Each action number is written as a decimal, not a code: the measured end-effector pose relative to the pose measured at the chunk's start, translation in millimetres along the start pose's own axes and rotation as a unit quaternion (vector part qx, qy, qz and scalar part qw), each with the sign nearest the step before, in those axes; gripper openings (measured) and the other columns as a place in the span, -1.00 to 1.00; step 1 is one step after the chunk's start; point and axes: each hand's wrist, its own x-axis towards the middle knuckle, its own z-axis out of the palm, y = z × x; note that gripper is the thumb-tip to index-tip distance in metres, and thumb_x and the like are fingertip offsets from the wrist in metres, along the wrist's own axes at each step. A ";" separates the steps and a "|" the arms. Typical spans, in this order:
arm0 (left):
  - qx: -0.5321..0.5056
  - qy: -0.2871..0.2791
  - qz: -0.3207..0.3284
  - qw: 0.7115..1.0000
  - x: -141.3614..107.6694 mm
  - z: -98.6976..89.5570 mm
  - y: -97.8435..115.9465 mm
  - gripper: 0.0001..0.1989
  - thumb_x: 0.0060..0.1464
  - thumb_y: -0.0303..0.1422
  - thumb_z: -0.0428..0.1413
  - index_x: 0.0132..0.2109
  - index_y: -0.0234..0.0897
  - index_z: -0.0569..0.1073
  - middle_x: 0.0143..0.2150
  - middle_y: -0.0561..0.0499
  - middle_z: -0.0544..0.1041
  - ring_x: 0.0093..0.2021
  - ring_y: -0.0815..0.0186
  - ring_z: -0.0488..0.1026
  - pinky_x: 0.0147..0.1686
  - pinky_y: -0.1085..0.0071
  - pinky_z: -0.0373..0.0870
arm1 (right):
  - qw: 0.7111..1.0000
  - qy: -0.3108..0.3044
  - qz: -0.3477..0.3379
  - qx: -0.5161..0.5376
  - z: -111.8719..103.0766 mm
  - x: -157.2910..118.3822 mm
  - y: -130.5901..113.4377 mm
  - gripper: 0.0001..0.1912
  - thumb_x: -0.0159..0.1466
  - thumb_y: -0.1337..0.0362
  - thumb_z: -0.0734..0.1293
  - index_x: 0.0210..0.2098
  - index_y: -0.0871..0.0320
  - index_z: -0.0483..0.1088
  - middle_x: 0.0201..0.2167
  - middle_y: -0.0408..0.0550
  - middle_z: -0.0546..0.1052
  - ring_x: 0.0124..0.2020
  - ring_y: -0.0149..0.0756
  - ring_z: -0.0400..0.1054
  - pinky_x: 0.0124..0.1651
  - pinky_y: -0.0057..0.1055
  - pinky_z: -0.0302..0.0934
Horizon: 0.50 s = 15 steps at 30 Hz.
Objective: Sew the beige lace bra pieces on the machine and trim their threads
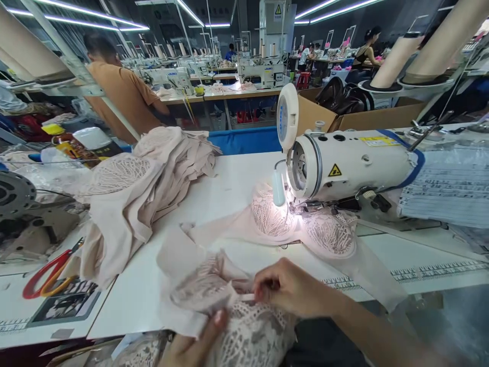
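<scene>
At the table's front edge I hold a pale pink lace bra (252, 334). My left hand (198, 339) grips its lower left part, thumb on top and the other fingers hidden beneath the fabric. With thumb and fingers pinched together, my right hand (294, 288) holds the bra's middle, by a narrow light strip. Part of the fabric lies folded on the white table. Behind my hands, a second lace bra (330, 232) is spread under the lit needle area of a white sewing machine (347, 158).
A pile of pink bras (153, 178) lies at the left, with red and orange scissors (53, 272) near it. Thread cones (397, 61) stand upper right. Papers (446, 183) lie at the right. A person (122, 97) sits at the far left.
</scene>
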 end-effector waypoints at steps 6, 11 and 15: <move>0.186 -0.163 0.015 0.969 -57.4 25.5 -27.8 -0.67 0.25 -0.12 0.19 0.13 0.00 0.50 0.09 -0.05 0.53 -0.04 0.17 0.55 -0.18 0.28 0.57 | 0.938 0.143 0.039 -0.315 27.9 -65.5 34.3 -0.77 0.03 0.58 0.23 -0.46 0.11 0.32 -0.53 -0.20 0.46 -0.49 -0.36 0.29 -0.41 -0.44 -0.05; 0.316 -0.131 0.059 0.938 -77.1 51.7 -39.8 -0.57 0.25 -0.31 0.10 0.22 0.23 0.46 0.02 -0.03 0.61 -0.02 0.06 0.57 -0.18 0.22 0.59 | 0.910 0.159 -0.032 -0.380 37.2 -98.4 45.9 -0.66 -0.07 0.57 0.19 -0.36 0.07 0.32 -0.46 -0.18 0.53 -0.48 -0.31 0.40 -0.39 -0.45 0.09; 0.523 -0.102 0.212 0.819 -57.0 78.5 -35.6 -0.76 0.27 -0.45 0.12 0.00 -0.12 0.61 0.26 -0.16 0.45 0.34 -0.07 0.26 0.31 -0.09 0.22 | 0.914 0.106 -0.051 -0.388 43.2 -115.7 30.4 -0.78 0.04 0.50 0.27 -0.39 0.05 0.36 -0.48 -0.16 0.55 -0.47 -0.29 0.44 -0.36 -0.42 0.14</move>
